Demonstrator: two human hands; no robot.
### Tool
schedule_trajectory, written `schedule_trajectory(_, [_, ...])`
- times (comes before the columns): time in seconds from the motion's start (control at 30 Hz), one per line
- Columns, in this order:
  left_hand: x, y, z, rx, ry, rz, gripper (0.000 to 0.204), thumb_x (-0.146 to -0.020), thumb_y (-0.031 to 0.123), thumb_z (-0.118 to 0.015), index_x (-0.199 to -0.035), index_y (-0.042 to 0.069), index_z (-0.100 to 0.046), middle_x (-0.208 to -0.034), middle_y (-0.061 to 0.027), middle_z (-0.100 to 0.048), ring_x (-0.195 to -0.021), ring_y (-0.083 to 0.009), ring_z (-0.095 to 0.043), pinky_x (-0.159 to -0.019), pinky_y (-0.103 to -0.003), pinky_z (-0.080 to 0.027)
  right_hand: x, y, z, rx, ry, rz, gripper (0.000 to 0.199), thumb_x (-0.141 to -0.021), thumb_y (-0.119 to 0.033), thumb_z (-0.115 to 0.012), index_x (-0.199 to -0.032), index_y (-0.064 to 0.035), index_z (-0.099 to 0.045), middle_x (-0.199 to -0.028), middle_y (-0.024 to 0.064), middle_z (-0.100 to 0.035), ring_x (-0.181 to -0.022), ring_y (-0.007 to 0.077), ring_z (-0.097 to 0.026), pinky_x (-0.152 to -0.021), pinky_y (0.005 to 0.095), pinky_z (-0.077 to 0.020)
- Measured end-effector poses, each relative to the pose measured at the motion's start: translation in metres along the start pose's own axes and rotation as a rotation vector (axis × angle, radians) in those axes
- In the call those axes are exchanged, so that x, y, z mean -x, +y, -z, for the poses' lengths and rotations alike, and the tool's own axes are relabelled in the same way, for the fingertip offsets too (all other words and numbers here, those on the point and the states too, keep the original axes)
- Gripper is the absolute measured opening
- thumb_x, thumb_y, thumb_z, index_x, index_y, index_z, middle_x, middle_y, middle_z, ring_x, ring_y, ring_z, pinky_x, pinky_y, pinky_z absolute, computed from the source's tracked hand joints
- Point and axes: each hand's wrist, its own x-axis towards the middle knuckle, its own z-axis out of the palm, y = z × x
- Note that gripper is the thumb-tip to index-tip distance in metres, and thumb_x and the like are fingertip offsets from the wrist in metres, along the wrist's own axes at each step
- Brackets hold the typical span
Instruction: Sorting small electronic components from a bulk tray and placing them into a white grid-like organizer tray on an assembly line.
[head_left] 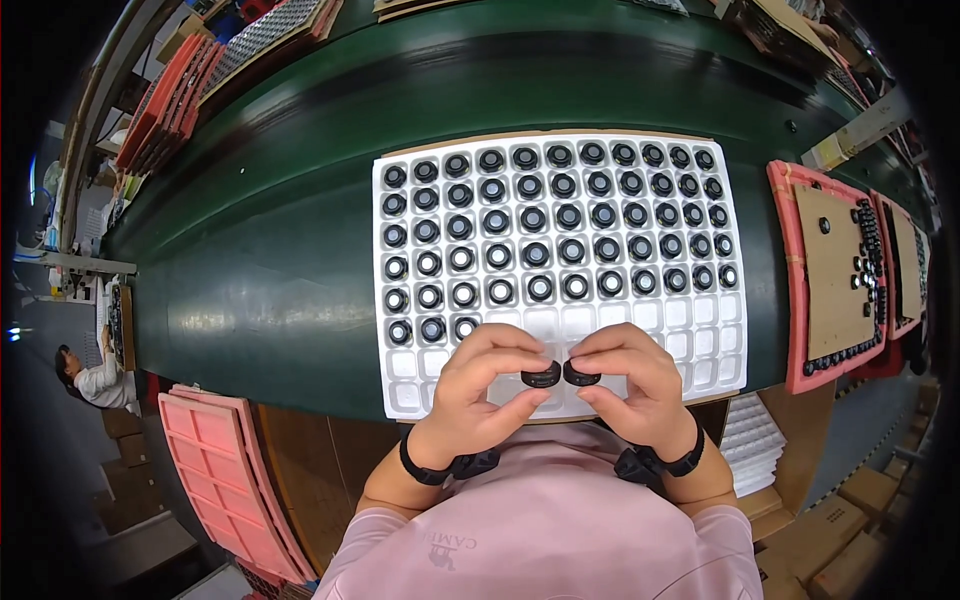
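Over the near part of a white compartment tray (405, 396), my left hand (484, 382) pinches a small round black part (541, 375) between thumb and fingers. A matching round black piece (582, 373) is pinched in my right hand (634, 380). The two pieces are held on edge, side by side with a narrow gap. Black parts with pale grey centres (533, 218) fill the tray's far rows, one to a compartment. The row nearest my hands holds several at its left end; part of it is hidden behind my left hand.
The tray lies on a dark green conveyor belt (250, 260). To the right, a pink-rimmed tray (790, 270) carries loose black parts on brown board. Pink panels (215, 470) lean at lower left; white trays (750, 445) are stacked below right. A person (98, 380) sits at far left.
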Motion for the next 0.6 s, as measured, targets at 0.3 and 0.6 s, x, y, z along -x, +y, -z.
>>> schedule_trajectory(0.3, [0.0032,-0.0075,-0.0017,0.083,0.030,-0.021,0.043,-0.073,-0.010,-0.069,-0.114,0.002,-0.058,-0.117,-0.0189,-0.059,-0.106,-0.0272,-0.060,-0.091,-0.037,-0.050,0.0053,0.0084,-0.0056,-0.018,0.057,0.008,0.038,-0.071,0.009,-0.074,-0.105,-0.0014,-0.060,-0.115,0.0195,-0.058,-0.101,0.0265,-0.061,-0.086,0.0352,-0.0523])
schedule_trajectory(0.6, [0.0016,-0.0077,-0.0042,0.057,0.074,-0.037,0.048,-0.072,-0.010,-0.070,-0.116,0.003,-0.058,-0.116,-0.0166,-0.063,-0.104,-0.0280,-0.062,-0.088,-0.036,-0.050,0.0032,0.0095,-0.0048,0.062,0.057,0.056,0.041,-0.072,0.008,-0.075,-0.107,-0.0035,-0.057,-0.113,0.0182,-0.059,-0.100,0.0250,-0.061,-0.087,0.0332,-0.0512])
